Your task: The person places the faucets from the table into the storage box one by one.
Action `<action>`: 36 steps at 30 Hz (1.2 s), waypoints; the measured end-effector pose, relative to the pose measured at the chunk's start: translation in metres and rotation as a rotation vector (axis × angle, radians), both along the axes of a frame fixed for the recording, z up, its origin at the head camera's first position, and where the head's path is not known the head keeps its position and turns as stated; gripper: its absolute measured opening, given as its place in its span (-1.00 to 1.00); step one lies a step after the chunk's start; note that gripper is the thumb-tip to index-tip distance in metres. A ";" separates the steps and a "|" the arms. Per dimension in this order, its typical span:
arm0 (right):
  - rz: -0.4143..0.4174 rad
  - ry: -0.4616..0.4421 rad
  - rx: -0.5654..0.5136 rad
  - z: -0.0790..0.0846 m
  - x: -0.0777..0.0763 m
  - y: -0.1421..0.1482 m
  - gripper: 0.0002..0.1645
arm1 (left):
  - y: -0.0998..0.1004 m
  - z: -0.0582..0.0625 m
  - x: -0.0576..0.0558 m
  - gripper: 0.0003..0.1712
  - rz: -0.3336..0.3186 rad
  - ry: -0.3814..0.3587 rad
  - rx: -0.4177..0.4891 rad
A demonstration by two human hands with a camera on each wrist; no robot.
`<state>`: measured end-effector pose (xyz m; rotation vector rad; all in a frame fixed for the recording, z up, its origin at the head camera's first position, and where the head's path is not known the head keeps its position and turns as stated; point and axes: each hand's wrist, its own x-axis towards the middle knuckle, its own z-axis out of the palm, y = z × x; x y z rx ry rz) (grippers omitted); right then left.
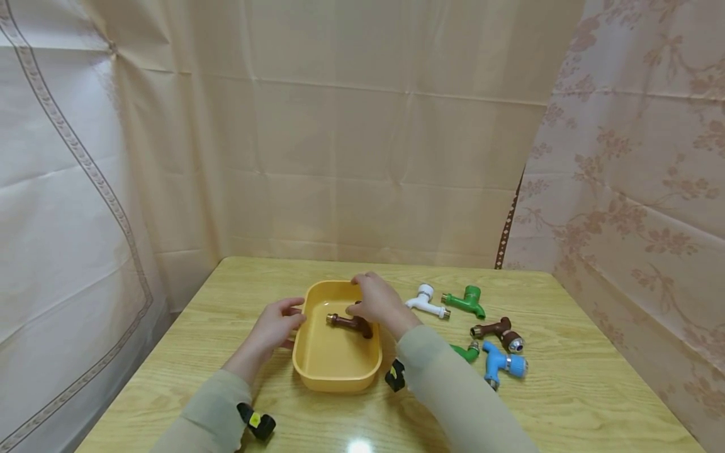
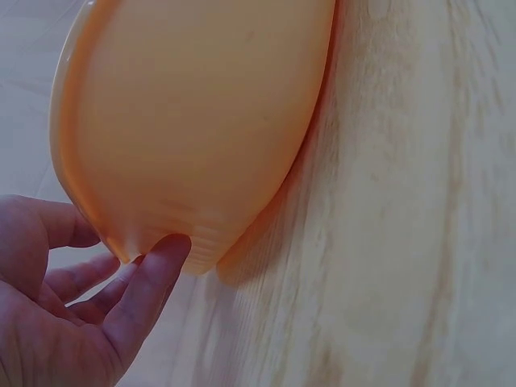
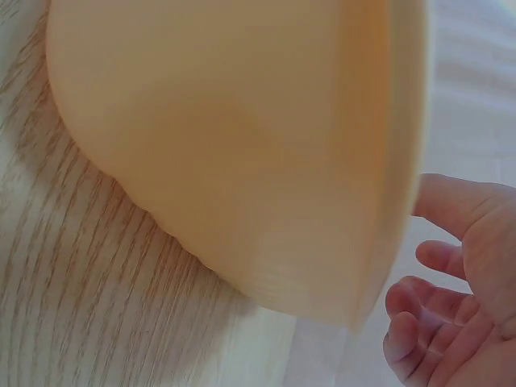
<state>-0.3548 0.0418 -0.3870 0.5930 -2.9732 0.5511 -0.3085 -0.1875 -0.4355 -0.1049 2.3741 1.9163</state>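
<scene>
A yellow plastic basin point(image 1: 337, 382) stands on the table, with a brown tap point(image 1: 348, 323) with a brass threaded end lying inside it. My left hand point(image 1: 275, 326) is at the basin's left rim. In the left wrist view its fingers point(image 2: 165, 258) pinch the basin's edge. Reaching over the right rim is my right hand point(image 1: 381, 302), close above the brown tap, its thumb on the inner side. The right wrist view shows its other fingers point(image 3: 431, 298) loosely bent outside the wall with nothing in them; the thumb's tip is hidden behind the rim.
Right of the basin lie several taps: a white one point(image 1: 427, 305), a green one point(image 1: 467, 302), a brown one point(image 1: 500, 329) and a blue one point(image 1: 498, 363). Another green tap point(image 1: 469, 353) is partly hidden by my right sleeve. Curtains hang behind the wooden table point(image 1: 589, 377).
</scene>
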 end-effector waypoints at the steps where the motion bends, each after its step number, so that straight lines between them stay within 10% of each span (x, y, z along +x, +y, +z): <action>1: -0.002 0.000 -0.003 0.000 0.000 0.001 -0.24 | 0.000 0.000 0.000 -0.47 0.001 -0.002 0.000; 36: -0.019 0.041 -0.141 0.017 0.017 0.051 -0.06 | -0.002 -0.005 -0.003 -0.47 0.005 -0.001 0.003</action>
